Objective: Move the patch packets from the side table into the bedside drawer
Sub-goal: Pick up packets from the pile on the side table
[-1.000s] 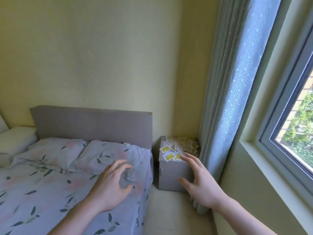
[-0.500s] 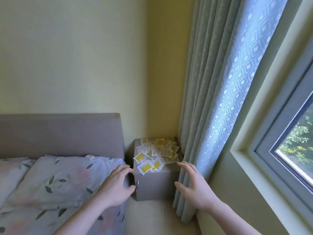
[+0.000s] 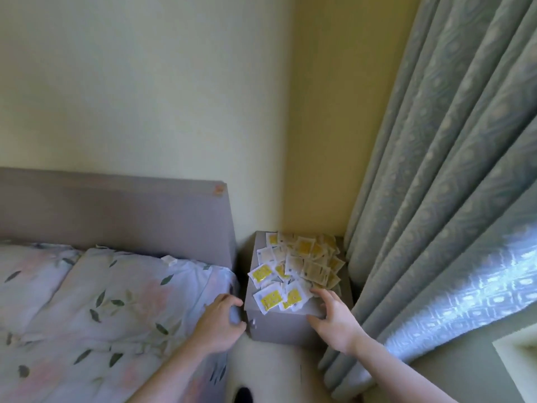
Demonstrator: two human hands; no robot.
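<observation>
Several white and yellow patch packets (image 3: 296, 267) lie in a loose heap on top of the small grey side table (image 3: 293, 325) in the corner. My right hand (image 3: 334, 317) rests at the table's front right edge, fingers spread and relaxed, fingertips next to the nearest packets, holding nothing. My left hand (image 3: 218, 322) hovers at the table's front left corner, beside the mattress edge, fingers loosely curved and empty. A small knob (image 3: 253, 323) shows on the table's front face, which is closed.
The bed (image 3: 101, 315) with floral bedding and a grey headboard (image 3: 116, 210) presses against the table's left. A long grey-blue curtain (image 3: 436, 199) hangs against its right side. Pale floor (image 3: 270, 370) lies in front.
The view has moved closer to the side table. Both hands have advanced: the right reached the table's front right edge, the left came to its front left corner.
</observation>
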